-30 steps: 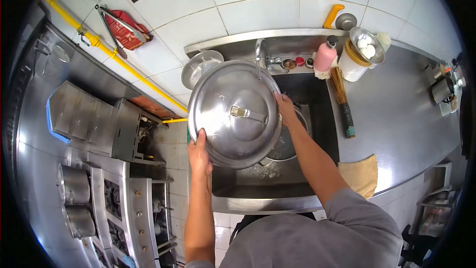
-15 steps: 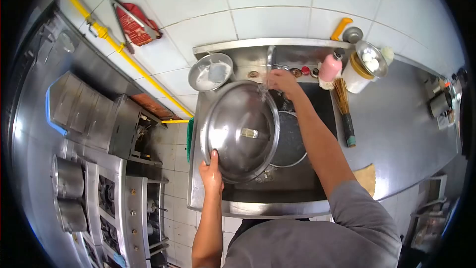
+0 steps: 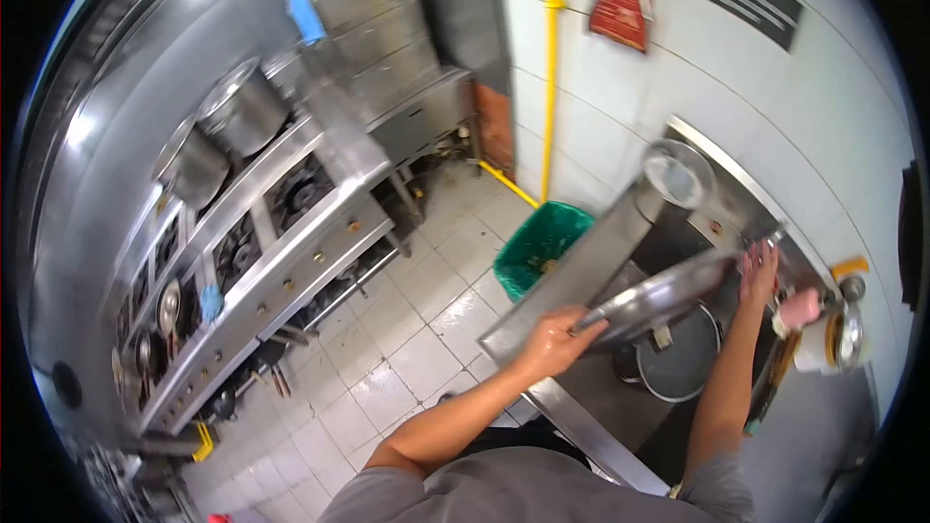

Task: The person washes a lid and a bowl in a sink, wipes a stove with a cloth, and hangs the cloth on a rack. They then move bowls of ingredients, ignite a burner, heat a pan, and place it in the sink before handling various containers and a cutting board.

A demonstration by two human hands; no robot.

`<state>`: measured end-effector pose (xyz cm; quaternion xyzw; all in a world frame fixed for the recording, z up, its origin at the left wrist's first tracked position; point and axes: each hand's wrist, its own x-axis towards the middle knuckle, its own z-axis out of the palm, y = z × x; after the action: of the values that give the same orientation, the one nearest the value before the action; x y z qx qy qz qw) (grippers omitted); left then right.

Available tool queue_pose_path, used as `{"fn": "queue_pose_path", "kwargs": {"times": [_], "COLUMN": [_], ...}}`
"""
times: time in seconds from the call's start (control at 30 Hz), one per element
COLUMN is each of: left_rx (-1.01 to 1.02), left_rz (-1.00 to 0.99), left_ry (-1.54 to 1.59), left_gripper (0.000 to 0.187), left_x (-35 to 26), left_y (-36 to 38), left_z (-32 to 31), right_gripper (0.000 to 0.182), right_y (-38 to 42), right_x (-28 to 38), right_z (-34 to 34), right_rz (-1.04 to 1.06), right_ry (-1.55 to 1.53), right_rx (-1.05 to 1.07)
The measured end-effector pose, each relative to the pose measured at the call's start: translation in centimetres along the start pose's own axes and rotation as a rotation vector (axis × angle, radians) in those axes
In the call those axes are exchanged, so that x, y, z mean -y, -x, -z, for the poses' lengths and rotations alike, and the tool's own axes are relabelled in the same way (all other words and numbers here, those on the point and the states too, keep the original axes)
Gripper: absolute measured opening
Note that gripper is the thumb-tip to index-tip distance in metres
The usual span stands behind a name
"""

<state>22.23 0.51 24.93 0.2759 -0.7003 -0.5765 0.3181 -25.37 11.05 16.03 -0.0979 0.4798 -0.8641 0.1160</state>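
Note:
A large round metal lid (image 3: 668,292) is held tilted, nearly edge-on, over the sink (image 3: 572,397). My left hand (image 3: 554,341) grips its near-left rim, fingers wrapped round the edge. At the far end of the lid, beside the faucet (image 3: 775,232), my right hand (image 3: 759,269) has its fingers raised and apart; whether its palm touches the rim is unclear. Below the lid a pot (image 3: 678,368) of greyish liquid stands in the basin. A metal bowl (image 3: 676,177) with whitish contents sits at the sink's back left corner.
A green-lined bin (image 3: 542,250) stands on the floor left of the sink. Further left are a stove (image 3: 320,232) and two tall pots (image 3: 242,107). A pink bottle (image 3: 800,308) and a metal bowl (image 3: 849,337) are at the right. A yellow pipe (image 3: 550,87) runs down the wall.
The view has swung left towards the stove. The lid has turned from face-up to nearly edge-on, with my left hand still on its rim. My right hand has opened near the faucet.

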Motion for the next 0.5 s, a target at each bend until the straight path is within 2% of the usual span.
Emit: {"fn": "queue_pose_path", "kwargs": {"times": [0.07,0.1,0.17,0.2,0.27,0.3,0.33,0.37,0.43,0.47,0.5], "left_rx": [-0.057,-0.097,-0.135,-0.166,-0.236,-0.248,-0.267,-0.276,-0.317,-0.358,-0.399], "left_rz": [-0.192,-0.195,-0.212,-0.216,-0.425,-0.475,-0.406,-0.356,-0.308,-0.176,-0.044], "left_ry": [-0.08,-0.08,0.024,0.021,0.079,0.133,0.124,0.146,0.168,0.182,0.197], "left_gripper": [0.022,0.022,0.02,0.02,0.018,0.017,0.017,0.018,0.019,0.021,0.024], "left_x": [0.7,0.8,0.6,0.7,1.0,1.3,0.7,1.1,1.3,1.0,0.7], "left_y": [0.8,1.2,2.2,2.6,2.9,3.2,3.7,4.1,5.3,6.0,6.6], "left_z": [2.1,3.3,5.8,7.4,11.1,13.1,15.6,17.9,22.8,25.4,27.7], "right_gripper": [0.055,0.055,0.053,0.052,0.047,0.045,0.043,0.043,0.035,0.035,0.033], "right_y": [3.4,3.8,17.5,21.9,29.4,33.3,36.0,37.7,41.2,42.2,42.8], "right_x": [-1.9,-3.7,0.1,-0.1,-1.8,-2.0,-2.1,-2.3,-3.1,-4.7,-6.7], "right_z": [-0.4,0.3,-9.8,-12.5,-16.6,-19.6,-22.3,-24.6,-28.9,-30.9,-32.8], "right_rz": [0.006,0.05,0.151,0.185,0.242,0.37,0.504,0.511,0.727,0.732,0.619], "right_ry": [0.025,0.033,0.152,0.101,0.109,0.263,0.416,0.401,0.679,0.66,0.559], "right_rx": [0.069,0.125,-0.088,-0.132,-0.012,0.157,0.328,0.356,0.557,0.583,0.641]}}
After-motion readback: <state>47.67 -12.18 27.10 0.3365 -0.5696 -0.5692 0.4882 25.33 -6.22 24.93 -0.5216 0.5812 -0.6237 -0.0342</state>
